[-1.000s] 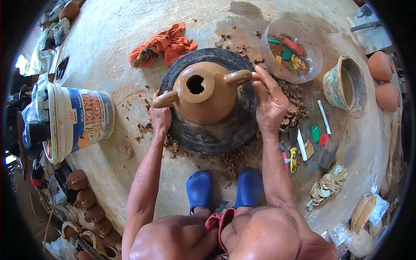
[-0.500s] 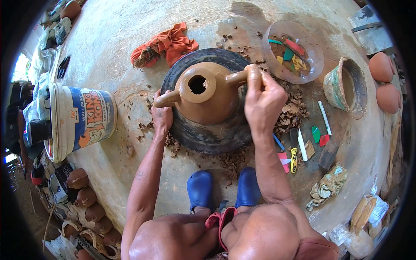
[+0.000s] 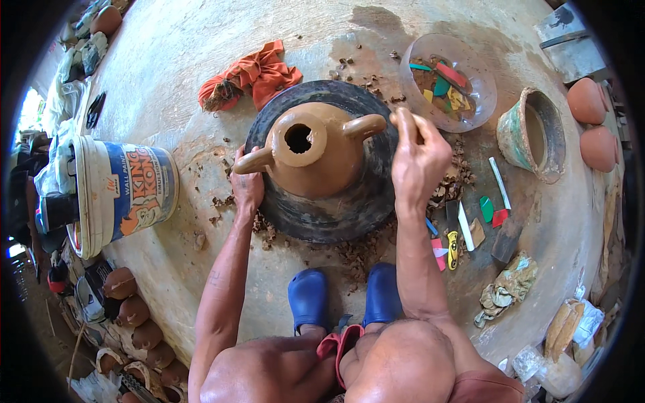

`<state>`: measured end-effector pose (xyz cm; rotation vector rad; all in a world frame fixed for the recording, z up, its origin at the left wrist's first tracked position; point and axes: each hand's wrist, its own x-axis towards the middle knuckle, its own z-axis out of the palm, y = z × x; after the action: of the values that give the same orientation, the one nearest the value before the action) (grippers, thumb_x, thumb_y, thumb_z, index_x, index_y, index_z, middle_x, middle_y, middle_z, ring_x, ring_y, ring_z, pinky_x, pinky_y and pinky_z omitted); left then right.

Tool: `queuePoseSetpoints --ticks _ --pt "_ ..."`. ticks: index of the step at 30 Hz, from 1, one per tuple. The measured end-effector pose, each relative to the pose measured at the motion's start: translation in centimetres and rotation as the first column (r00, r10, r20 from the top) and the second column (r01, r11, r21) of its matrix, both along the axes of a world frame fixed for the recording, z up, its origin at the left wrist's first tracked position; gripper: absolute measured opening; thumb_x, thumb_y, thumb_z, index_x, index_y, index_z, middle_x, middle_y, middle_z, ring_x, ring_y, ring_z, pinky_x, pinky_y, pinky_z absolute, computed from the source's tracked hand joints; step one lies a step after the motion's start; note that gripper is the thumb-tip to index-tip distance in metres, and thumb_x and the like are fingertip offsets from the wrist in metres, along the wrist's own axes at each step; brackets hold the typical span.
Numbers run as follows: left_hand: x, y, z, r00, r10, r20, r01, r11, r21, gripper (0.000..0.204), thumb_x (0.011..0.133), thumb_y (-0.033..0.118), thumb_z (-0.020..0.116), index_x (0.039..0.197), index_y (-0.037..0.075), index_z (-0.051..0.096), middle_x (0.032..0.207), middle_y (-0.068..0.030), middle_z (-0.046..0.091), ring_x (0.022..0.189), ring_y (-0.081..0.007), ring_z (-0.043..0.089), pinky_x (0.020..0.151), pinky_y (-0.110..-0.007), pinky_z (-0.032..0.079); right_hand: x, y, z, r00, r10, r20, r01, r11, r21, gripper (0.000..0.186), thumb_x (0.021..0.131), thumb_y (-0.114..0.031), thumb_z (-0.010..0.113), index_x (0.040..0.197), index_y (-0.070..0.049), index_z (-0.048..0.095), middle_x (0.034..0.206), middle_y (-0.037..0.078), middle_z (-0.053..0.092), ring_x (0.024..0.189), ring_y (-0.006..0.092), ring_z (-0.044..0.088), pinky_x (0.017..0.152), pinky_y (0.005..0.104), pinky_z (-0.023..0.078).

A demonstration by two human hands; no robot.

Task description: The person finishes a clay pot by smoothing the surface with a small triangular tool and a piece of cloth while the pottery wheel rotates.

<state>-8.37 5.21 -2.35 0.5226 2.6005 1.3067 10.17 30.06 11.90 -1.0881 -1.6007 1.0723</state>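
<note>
A brown wet clay pot (image 3: 329, 168) with a round hole in its raised top sits on a dark round potter's wheel (image 3: 322, 228). Two stubby clay arms stand out from its shoulders, a left one (image 3: 255, 161) and a right one (image 3: 365, 125). My left hand (image 3: 247, 188) is closed on the wheel's left edge, partly hidden under the left clay arm. Just right of the right clay arm, and apart from it, hovers my right hand (image 3: 420, 161). Its fingers are drawn together, with nothing visible in them.
Left stands a paint bucket (image 3: 141, 188); an orange cloth (image 3: 259, 77) lies behind the wheel. At right are a clear basin (image 3: 489, 101) of coloured scrapers, a crusted pot (image 3: 514, 138), a yellow-handled knife (image 3: 453, 250) and clay scraps. Several clay pots (image 3: 121, 283) line the lower left.
My right hand has let go of the right clay arm and moved slightly right, away from it. My left hand stays at the wheel's left edge.
</note>
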Motion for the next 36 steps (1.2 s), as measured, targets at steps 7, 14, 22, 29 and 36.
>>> queuePoseSetpoints --ticks 7,14,22,29,36 --pt "-0.8 -1.5 -1.7 0.997 -0.007 -0.080 0.013 0.997 0.073 0.043 0.109 0.027 0.065 0.145 0.004 0.060 0.117 -0.0125 0.081 0.105 -0.0180 0.076 0.090 -0.034 0.058 2.9 -4.4 1.6 0.942 0.303 0.142 -0.321 0.938 0.131 0.015 0.100 -0.007 0.071 0.110 0.003 0.077 0.083 0.013 0.064 0.070 0.0276 0.062 0.067 0.0409 0.050" --pt "-0.4 -0.9 -1.1 0.995 -0.012 -0.101 0.007 0.998 -0.056 0.045 0.108 0.029 0.062 0.145 0.003 0.060 0.118 -0.0194 0.079 0.111 -0.0289 0.077 0.094 -0.040 0.057 1.7 -4.8 3.3 0.852 0.387 0.352 -0.470 0.863 0.186 0.024 0.094 -0.007 0.067 0.113 0.006 0.075 0.090 0.018 0.067 0.083 0.0379 0.069 0.076 0.0499 0.055" --pt "-0.5 -0.8 -0.6 0.997 0.032 -0.077 -0.037 0.997 -0.063 0.042 0.107 0.030 0.062 0.140 0.004 0.064 0.118 -0.0214 0.079 0.114 -0.0341 0.076 0.095 -0.043 0.057 3.6 -1.6 2.9 0.928 0.256 0.270 -0.312 0.931 0.190 0.019 0.081 -0.008 0.091 0.079 -0.003 0.073 0.078 0.009 0.063 0.074 0.0253 0.065 0.067 0.0427 0.050" --pt "-1.3 -0.5 -0.9 0.996 0.000 -0.093 -0.003 0.999 -0.035 0.045 0.108 0.033 0.062 0.142 0.004 0.062 0.117 -0.0197 0.079 0.112 -0.0321 0.077 0.095 -0.042 0.057 0.6 2.4 -2.1 0.894 0.443 0.076 -0.413 0.743 0.527 0.047 0.077 -0.019 0.096 0.120 -0.009 0.081 0.115 0.008 0.075 0.102 0.0276 0.072 0.088 0.0393 0.058" --pt "-1.4 -0.4 -1.2 0.994 -0.056 -0.090 0.055 0.998 -0.017 0.043 0.109 0.033 0.063 0.141 0.006 0.063 0.116 -0.0179 0.080 0.109 -0.0267 0.078 0.093 -0.039 0.058 1.9 3.0 -2.1 0.873 0.448 0.193 -0.466 0.646 0.604 0.046 0.081 -0.010 0.090 0.126 -0.008 0.079 0.113 0.011 0.078 0.104 0.0305 0.073 0.089 0.0422 0.060"
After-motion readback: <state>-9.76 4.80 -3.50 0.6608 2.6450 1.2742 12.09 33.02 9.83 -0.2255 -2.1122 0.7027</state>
